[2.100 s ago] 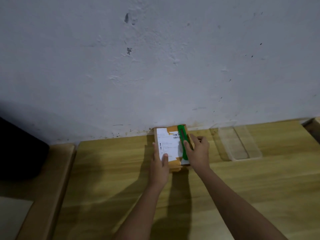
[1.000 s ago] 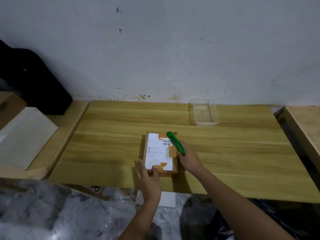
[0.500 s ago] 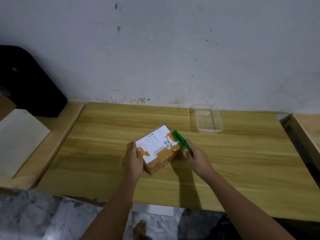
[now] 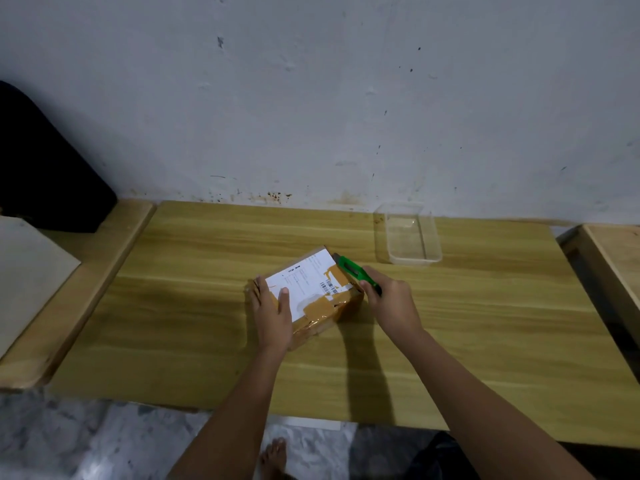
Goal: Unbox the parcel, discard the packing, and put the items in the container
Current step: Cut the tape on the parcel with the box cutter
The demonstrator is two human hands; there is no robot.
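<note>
A small brown cardboard parcel (image 4: 313,287) with a white shipping label and brown tape lies turned at an angle on the wooden table (image 4: 173,306). My left hand (image 4: 272,315) presses on its near left corner, fingers spread over the top and side. My right hand (image 4: 393,303) grips a green box cutter (image 4: 353,271), whose tip is at the parcel's far right edge. A clear plastic container (image 4: 408,233) stands empty at the back of the table, right of the parcel.
A white wall runs behind the table. A wooden bench (image 4: 86,271) on the left carries a black bag (image 4: 45,174) and a pale board (image 4: 27,275). Another wooden surface (image 4: 616,251) sits at the right. A bare foot (image 4: 273,457) shows on the floor below.
The parcel was pulled from the wall toward the table's middle and turned at an angle. My left hand has shifted onto its near left corner; the cutter stays at the right edge.
</note>
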